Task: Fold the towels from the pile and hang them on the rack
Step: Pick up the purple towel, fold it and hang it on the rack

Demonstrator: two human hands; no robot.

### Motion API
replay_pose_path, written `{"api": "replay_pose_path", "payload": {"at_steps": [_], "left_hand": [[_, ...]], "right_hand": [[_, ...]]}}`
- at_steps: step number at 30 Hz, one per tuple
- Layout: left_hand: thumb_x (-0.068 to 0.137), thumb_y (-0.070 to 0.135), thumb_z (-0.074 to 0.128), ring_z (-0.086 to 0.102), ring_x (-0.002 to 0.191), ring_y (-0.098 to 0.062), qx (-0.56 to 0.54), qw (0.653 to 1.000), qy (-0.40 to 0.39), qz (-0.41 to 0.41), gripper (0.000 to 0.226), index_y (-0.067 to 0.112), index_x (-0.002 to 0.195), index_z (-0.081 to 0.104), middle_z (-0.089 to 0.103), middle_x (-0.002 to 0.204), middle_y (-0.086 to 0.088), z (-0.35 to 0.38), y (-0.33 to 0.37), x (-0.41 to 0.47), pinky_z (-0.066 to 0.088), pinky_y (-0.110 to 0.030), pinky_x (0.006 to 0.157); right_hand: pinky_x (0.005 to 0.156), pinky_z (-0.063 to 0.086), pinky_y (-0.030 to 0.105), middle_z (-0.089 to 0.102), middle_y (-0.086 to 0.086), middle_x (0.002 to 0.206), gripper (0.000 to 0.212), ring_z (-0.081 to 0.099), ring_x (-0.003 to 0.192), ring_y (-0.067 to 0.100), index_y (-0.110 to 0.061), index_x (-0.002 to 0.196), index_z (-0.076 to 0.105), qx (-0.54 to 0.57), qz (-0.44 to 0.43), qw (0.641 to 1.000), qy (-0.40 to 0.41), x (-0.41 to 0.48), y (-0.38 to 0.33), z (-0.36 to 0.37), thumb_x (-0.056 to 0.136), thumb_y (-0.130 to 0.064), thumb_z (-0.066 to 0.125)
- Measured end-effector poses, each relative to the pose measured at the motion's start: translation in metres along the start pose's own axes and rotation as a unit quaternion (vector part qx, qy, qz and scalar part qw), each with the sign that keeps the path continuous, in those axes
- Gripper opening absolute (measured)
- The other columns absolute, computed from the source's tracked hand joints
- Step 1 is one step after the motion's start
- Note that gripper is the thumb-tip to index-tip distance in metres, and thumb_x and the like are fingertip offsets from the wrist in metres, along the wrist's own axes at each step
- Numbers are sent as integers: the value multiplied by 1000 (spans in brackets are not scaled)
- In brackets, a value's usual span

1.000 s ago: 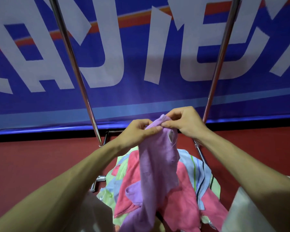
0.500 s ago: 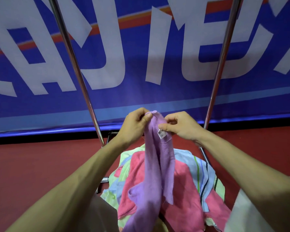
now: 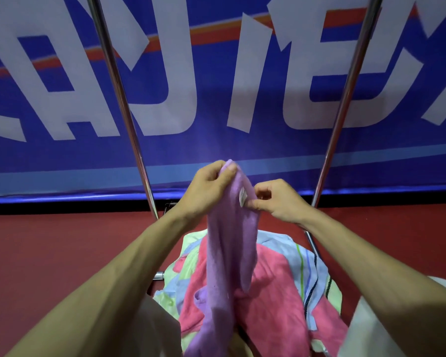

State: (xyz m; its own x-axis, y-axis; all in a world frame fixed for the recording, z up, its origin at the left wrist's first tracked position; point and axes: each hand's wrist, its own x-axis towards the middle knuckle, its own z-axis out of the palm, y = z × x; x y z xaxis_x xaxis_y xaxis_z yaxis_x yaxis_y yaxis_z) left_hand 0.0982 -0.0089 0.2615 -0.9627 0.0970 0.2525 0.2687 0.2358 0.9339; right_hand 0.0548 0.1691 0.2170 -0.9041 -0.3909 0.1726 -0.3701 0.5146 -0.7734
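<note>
- Item under handling: one lilac towel (image 3: 229,243), held up in front of the person. Its upper end is between the two hands. Its lower end trails down over the pile (image 3: 281,318) and out of the bottom of the view.
- Left hand (image 3: 206,191): fingers curled, with thumb and forefinger pinching the towel's topmost corner. It holds nothing else.
- Right hand (image 3: 278,199): thumb and forefinger closed on the towel's edge a little lower, just beside a small white label (image 3: 242,199). The other fingers are loosely curled.
- Handling, as judged: light, soft and limp. The cloth hangs in a narrow bunched column with no stiffness of its own, so it is unlikely to keep a fold unless spread and held taut. It is not fragile. The napped surface should give a sure grip, so slipping is a small risk.
- Where to take hold, as judged: two neighbouring corners of one hem, with the hands drawn apart. The label probably marks a hem and serves as a guide. The present pinches sit close together, so the towel is not yet spread.
- Appearance: plain lilac with a fine nap, no pattern, creased lengthwise. No stain is visible.
- Pile: a pink towel (image 3: 276,292), a blue striped towel (image 3: 307,264) and a pale green one (image 3: 175,269), tangled together low between the rack's two metal uprights (image 3: 119,99).
- Hanging rail: out of view.
</note>
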Motion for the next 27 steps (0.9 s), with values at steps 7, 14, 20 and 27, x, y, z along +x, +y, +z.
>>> {"api": "replay_pose_path", "payload": {"at_steps": [7, 14, 20, 27], "left_hand": [[95, 35, 53, 58, 71, -19, -240, 943, 202, -110, 27, 17, 77, 60, 61, 75, -6, -23, 20, 5, 50, -34, 70], [88, 37, 58, 63, 75, -19, -322, 869, 335, -171, 20, 18, 84, 63, 65, 85, -3, -54, 16, 11, 54, -35, 76], [89, 33, 54, 58, 76, -20, -241, 854, 429, -172, 25, 18, 70, 61, 61, 78, 0, -64, -14, 19, 52, -35, 75], [91, 33, 47, 50, 68, -17, -45, 931, 332, -144, 30, 15, 69, 55, 53, 70, -1, -49, -33, 19, 45, -32, 63]], "right_hand": [[60, 30, 29, 45, -2, 60, 27, 36, 60, 9, -13, 63, 55, -34, 17, 997, -67, 5, 13, 14, 84, -15, 72], [56, 32, 31, 44, 2, 60, 32, 36, 57, 13, -12, 61, 47, -243, 84, 950, -175, -7, 22, 18, 81, -20, 70], [52, 55, 27, 54, 13, 64, 17, 62, 54, 19, 13, 89, 62, -76, 187, 963, -180, -12, 17, 9, 87, -4, 65], [47, 42, 18, 57, 3, 60, 9, 48, 51, 11, -8, 86, 64, 281, 124, 952, 8, -16, -37, -18, 88, 1, 63]]}}
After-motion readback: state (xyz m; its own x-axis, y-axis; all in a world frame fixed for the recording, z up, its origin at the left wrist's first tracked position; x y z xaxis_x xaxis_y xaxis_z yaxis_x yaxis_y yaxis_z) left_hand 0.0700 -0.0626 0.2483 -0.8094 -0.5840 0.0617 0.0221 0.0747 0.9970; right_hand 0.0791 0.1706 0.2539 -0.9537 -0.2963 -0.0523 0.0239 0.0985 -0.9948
